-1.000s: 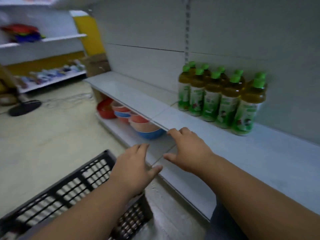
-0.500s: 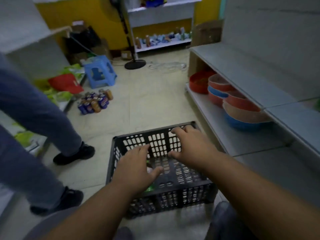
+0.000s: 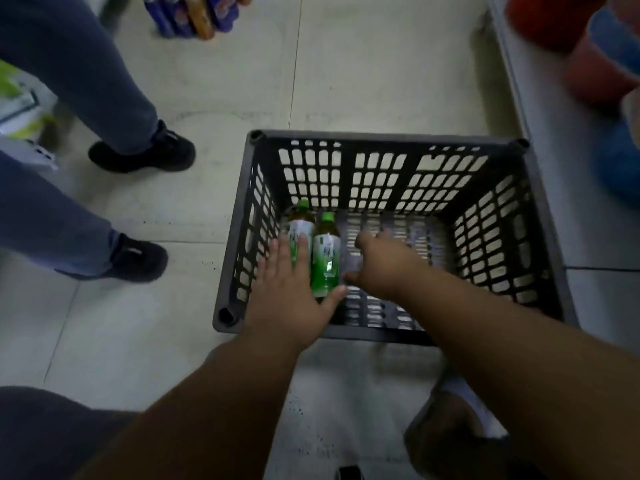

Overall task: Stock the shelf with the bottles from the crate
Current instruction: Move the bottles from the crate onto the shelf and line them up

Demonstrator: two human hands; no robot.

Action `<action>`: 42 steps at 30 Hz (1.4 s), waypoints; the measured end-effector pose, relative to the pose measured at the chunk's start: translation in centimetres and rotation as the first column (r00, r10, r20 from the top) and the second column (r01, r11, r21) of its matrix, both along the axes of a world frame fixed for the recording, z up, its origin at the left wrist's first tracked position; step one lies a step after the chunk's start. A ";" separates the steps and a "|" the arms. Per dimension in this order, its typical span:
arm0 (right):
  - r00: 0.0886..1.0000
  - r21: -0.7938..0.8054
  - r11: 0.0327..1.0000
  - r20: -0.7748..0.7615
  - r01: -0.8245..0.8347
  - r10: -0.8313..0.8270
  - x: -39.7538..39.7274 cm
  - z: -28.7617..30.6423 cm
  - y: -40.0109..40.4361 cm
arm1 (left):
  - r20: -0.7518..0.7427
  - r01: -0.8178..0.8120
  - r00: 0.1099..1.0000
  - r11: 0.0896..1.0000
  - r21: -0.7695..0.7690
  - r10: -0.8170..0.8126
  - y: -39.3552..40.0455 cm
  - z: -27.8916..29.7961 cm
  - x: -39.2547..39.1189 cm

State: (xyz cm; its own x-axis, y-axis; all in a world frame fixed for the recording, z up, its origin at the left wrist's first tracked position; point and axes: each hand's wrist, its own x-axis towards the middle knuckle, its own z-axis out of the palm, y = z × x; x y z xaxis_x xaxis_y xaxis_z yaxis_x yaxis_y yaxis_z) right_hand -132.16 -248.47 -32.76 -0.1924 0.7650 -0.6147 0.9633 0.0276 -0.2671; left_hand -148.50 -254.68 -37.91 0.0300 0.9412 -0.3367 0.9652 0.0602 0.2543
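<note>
Crate (image 3: 388,168), black lattice, sits on the floor (image 3: 363,64) directly under both hands. Two bottles (image 3: 325,258) with green caps lie side by side in its far-left corner, caps pointing away from the person, the left one close to the left wall. Left hand (image 3: 291,289) is spread flat, fingers straight, reaching over the left bottle, thumb out under the base of the right bottle; contact cannot be told. Right hand (image 3: 384,261) reaches in just right of the bottles, fingers loosely extended, thumb toward the right bottle, holding nothing; blurred. Whole crate bottom right of the right hand is bare lattice up to the right wall. Near rim passes under both wrists. Shelf base edge (image 3: 540,202) runs just beside the crate's right rim, blurred red and blue bowls (image 3: 602,64) on it, far right of the hands. Left of the left hand, open floor, then another person's legs (image 3: 86,81) and black shoes (image 3: 145,154), well apart from the crate. Cans (image 3: 197,12) stand on the floor far ahead of the left hand.
</note>
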 end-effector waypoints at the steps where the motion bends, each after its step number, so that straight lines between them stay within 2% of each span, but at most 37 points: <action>1: 1.000 -0.024 0.999 -0.015 0.025 -0.025 -0.4 -1.1 0.5 | -0.006 0.014 1.000 1.000 0.010 -0.014 0.2 -0.2 0.0; 8: 0.925 -0.267 0.906 -0.102 0.328 -0.365 -2.5 -10.7 4.2 | -0.001 0.017 1.000 0.998 0.052 -0.017 0.8 -0.3 -0.1; 13: 0.852 -0.317 0.832 -0.117 0.455 -0.511 -4.3 -16.6 7.2 | 0.012 0.019 1.000 0.998 0.053 -0.020 0.8 -0.3 -0.2; 17: 0.780 -0.320 0.787 -0.184 0.528 -0.598 -4.2 -18.6 7.7 | 0.002 0.038 0.999 0.999 0.024 -0.038 0.8 -0.3 -0.1; 20: 0.705 -0.392 0.716 -0.203 0.577 -0.679 -3.5 -19.5 7.4 | -0.003 0.041 0.999 0.999 0.015 -0.041 0.8 -0.4 -0.1; 25: 0.730 -0.491 0.691 -0.150 0.531 -0.667 -0.7 -19.2 6.6 | -0.016 0.052 0.999 0.999 -0.001 -0.052 0.8 -0.1 -0.1; 29: 0.692 -0.544 0.660 -0.186 0.518 -0.697 0.5 -16.9 6.9 | -0.009 0.047 0.999 0.999 -0.014 -0.047 0.9 0.3 -0.1; 30: 0.660 -0.556 0.650 -0.222 0.519 -0.717 0.9 -15.9 6.9 | -0.013 0.050 0.999 0.999 -0.013 -0.050 0.8 0.5 0.0; 33: 0.485 -0.583 0.602 -0.367 0.545 -0.794 1.6 -11.0 6.3 | -0.039 0.057 0.998 0.998 -0.023 -0.058 0.9 1.2 0.0; 36: 0.432 -0.528 0.651 -0.488 0.546 -0.758 3.2 -5.0 4.7 | -0.030 0.054 0.998 0.995 -0.086 -0.056 1.0 2.4 0.3; 40: 0.433 -0.336 0.722 -0.622 0.605 -0.653 6.4 2.5 2.8 | 0.194 0.050 0.981 0.993 -0.106 -0.029 0.7 6.3 2.7; 42: 0.458 -0.170 0.740 -0.689 0.651 -0.561 7.5 6.3 1.2 | 0.336 0.026 0.942 0.997 -0.077 0.001 0.4 9.7 4.7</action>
State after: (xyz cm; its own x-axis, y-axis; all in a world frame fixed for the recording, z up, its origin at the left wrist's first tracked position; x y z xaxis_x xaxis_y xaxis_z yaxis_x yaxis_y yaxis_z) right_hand -124.62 -247.31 -26.48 0.0378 0.9019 -0.4304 0.2978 -0.4213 -0.8566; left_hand -143.81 -254.29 -28.26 0.1658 0.9106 -0.3786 0.8254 0.0820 0.5586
